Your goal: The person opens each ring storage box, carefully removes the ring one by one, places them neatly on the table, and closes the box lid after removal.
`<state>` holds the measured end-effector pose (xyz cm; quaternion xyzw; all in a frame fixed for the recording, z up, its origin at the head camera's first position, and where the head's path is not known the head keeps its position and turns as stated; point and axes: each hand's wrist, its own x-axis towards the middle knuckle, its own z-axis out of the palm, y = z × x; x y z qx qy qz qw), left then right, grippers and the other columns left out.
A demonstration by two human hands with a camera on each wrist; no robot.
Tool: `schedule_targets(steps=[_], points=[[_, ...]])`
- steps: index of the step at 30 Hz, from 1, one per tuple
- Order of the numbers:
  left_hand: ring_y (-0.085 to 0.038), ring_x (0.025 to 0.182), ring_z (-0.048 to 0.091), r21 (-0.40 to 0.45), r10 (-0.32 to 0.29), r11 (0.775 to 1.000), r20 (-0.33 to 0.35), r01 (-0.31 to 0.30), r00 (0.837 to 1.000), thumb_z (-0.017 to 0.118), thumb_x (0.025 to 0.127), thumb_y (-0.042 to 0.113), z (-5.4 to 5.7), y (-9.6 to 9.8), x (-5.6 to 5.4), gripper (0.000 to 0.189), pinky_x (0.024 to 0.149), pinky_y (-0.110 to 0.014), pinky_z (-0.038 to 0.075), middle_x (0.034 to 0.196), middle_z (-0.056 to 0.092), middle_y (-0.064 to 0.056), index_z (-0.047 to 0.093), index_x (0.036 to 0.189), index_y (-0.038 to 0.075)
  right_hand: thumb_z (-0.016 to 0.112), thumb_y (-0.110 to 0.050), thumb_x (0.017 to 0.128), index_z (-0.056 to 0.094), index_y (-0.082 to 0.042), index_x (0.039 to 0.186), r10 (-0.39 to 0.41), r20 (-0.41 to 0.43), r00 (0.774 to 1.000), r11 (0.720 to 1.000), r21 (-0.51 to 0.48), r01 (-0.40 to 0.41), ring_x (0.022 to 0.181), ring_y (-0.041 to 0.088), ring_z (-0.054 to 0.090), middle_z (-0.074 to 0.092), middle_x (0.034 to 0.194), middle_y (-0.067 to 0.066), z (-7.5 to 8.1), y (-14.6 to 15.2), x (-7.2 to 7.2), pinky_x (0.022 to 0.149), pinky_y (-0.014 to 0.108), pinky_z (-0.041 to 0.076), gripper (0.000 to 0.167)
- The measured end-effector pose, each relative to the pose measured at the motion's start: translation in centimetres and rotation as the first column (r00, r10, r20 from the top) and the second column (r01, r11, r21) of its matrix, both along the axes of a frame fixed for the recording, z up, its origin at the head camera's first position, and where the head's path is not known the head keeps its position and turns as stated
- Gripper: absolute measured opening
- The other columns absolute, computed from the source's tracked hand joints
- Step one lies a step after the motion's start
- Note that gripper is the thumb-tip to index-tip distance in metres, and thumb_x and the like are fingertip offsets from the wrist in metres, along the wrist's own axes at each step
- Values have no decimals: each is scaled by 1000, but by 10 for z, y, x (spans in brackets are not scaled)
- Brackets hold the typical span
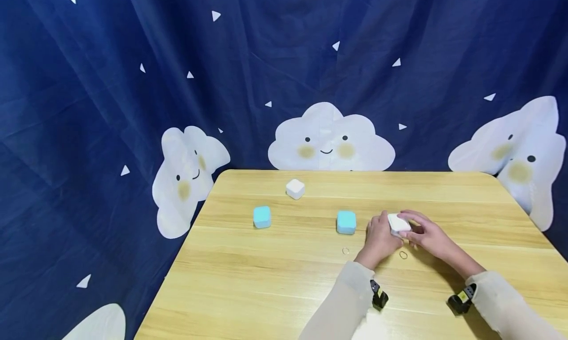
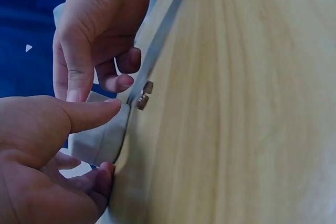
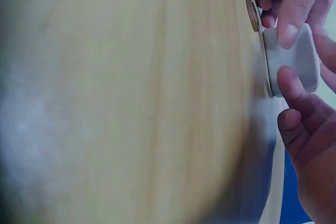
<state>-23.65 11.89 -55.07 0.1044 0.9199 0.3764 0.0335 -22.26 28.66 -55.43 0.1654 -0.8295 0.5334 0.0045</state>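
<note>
A small white box with rounded corners sits on the wooden table, between both hands. My left hand grips its left side; the left wrist view shows that thumb along the box's face. From the right, my right hand pinches the same box, its thumb at the near side and fingers over the top. In the right wrist view, thumbs from both hands press the white box. A thin dark ring lies just in front of the hands, and a lighter ring to the left.
One light-blue box stands left of my left hand, another blue box farther left. A second white box is near the back edge. Behind the table hangs a dark blue curtain with clouds.
</note>
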Motion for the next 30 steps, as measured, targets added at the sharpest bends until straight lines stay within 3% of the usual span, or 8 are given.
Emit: schedule_targets(steps=[4,7,9,13,20,25,30], points=[[-16,120,50,26,0,1000,68,-2,998,90,69,22,7,-1,3,94,102,-34,46,142,50,-4,42,150,20,67,-1,93,50,10,138,-15,-18,1000,999,37,16,80,7,65,32,147,35,5,0,-1,58,30,56,49],[-16,120,50,19,-8,1000,101,6,995,90,70,24,12,-1,5,98,101,-36,47,144,47,-4,38,153,21,67,-8,95,52,8,138,-54,-52,997,991,121,60,89,-2,60,37,147,33,11,2,-1,64,26,56,48],[-17,119,49,11,-20,1000,117,18,993,90,70,25,15,-2,6,100,100,-36,48,144,46,-5,36,154,20,66,-10,97,52,6,138,-73,-67,995,983,165,84,85,-2,58,41,145,31,15,2,-1,64,25,54,47],[-17,119,49,-28,-41,999,118,45,992,89,73,31,20,-6,8,101,99,-34,47,145,45,-5,32,156,19,66,-17,98,55,1,138,-103,-89,991,965,232,121,78,4,55,52,137,26,21,2,-2,61,25,49,45],[-17,124,48,-71,-81,994,76,87,994,85,78,40,32,-15,5,99,98,-32,46,150,42,-4,30,157,18,62,-27,101,56,-6,139,-126,-90,988,935,322,149,94,-1,52,59,130,21,29,6,-5,70,26,49,44],[-18,133,45,-165,-105,980,44,111,994,80,82,48,48,-22,-3,92,98,-31,48,153,41,-1,33,156,20,62,-25,101,56,-3,139,-97,-118,988,934,334,132,107,16,55,56,134,20,40,4,-10,77,22,50,44],[-20,140,42,-173,-108,979,21,110,994,75,87,48,62,-36,-19,86,105,-37,47,156,41,0,32,157,22,63,-20,100,55,1,139,-49,-150,988,940,327,96,114,36,53,53,137,24,48,-1,-18,81,22,49,44]])
